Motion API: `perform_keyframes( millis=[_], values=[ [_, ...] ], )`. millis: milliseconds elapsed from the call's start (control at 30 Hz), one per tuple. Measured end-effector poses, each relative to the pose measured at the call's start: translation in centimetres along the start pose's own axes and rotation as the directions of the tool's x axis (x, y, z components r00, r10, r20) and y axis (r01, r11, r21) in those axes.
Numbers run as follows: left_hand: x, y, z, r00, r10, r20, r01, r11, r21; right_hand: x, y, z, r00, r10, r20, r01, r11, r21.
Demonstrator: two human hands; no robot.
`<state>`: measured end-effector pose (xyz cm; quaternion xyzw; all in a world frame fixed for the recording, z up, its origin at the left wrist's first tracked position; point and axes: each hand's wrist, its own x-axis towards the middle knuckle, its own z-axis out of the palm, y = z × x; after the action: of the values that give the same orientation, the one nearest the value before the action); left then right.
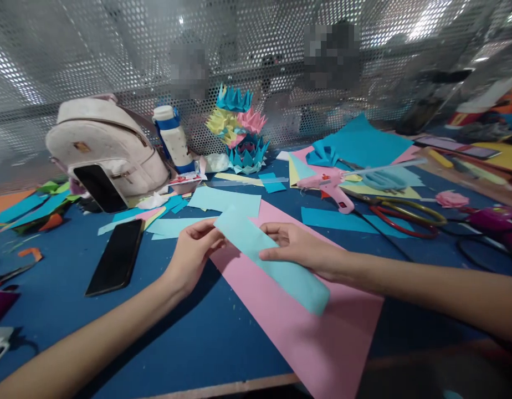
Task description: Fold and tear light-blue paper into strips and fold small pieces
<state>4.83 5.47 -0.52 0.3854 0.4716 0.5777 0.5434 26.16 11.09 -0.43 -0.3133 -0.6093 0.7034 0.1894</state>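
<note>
**Light-blue paper strip [262, 255] slanting between two hands over a pink sheet [272, 321]**

The strip is sitting above the middle of the table [214, 349], towards the near edge, its long axis running from the far left to the near right. The left hand [193, 246] is holding its far-left end, the thumb and forefinger seeming to close on the corner. The right hand [295, 244] is gripping the strip along its far long edge, around the middle, the thumb pressing the upper face while the other fingers are bending behind it. The near-right end is curving over, free of both hands; from the right fingers it is lying towards the table's near edge, and the right hand is being the nearer one to it. Below, the pink sheet is reaching past that near edge.

No writing is showing clearly enough to read. Towards the far-left corner, the backpack [110, 144] is carrying a small gold-coloured plate, too small to make out. Beside it, near the far edge, the bottle [175, 141] is showing a printed pattern, and a packet [186, 180] is bearing unreadable red print. Towards the far-right corner, a red cup [466, 117] is showing a blurred yellow mark.
</note>
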Motion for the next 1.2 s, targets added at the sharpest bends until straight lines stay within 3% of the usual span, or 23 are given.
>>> perform_keyframes(
  millis=[167, 433, 767, 1200],
  values=[
    [0.0, 0.1, -0.1, 0.999, -0.028, -0.016, 0.029, 0.998, 0.056, -0.2, 0.4, 0.0, 0.998, -0.021, 0.057, 0.026, 0.996, -0.091],
    [-0.4, 0.2, 1.2, 0.993, -0.040, 0.115, -0.002, 0.938, 0.348, 1.1, 0.2, 0.9, 0.990, -0.089, 0.114, 0.097, 0.993, -0.069],
    [-1.3, -1.0, 0.2, 0.992, 0.007, 0.129, -0.042, 0.962, 0.270, 1.3, 0.1, 1.3, 0.997, -0.072, 0.017, 0.071, 0.997, 0.009],
    [-1.3, -1.3, 0.7, 0.991, -0.112, 0.075, 0.096, 0.977, 0.189, 1.4, 0.4, 1.3, 0.998, -0.054, 0.035, 0.055, 0.998, -0.036]
  ],
)
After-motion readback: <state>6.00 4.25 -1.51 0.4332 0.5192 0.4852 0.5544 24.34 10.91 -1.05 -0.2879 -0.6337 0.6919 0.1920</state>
